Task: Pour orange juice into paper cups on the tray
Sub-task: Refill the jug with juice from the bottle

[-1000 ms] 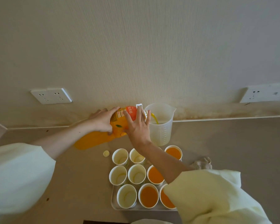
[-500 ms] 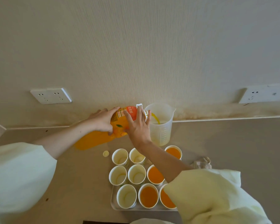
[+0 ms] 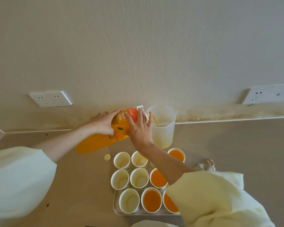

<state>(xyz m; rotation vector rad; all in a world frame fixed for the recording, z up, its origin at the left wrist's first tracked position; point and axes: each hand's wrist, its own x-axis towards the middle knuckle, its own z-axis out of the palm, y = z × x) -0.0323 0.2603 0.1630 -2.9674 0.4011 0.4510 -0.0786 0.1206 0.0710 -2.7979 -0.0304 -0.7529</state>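
Observation:
An orange juice carton (image 3: 95,142) is tipped to the right, and a thin stream of juice (image 3: 155,120) runs from its spout into a clear plastic measuring jug (image 3: 164,133). My left hand (image 3: 103,123) grips the carton's upper side. My right hand (image 3: 140,128) lies against the carton near the spout with straight, spread fingers. Below, a white tray (image 3: 116,208) carries several paper cups: some hold juice, such as one cup (image 3: 152,201), and others are empty, such as one cup (image 3: 122,160).
A small yellow cap (image 3: 107,156) lies on the counter left of the cups. A crumpled cloth (image 3: 206,164) sits right of the tray. Wall sockets are at left (image 3: 50,99) and right (image 3: 267,95). My sleeve covers the tray's right corner.

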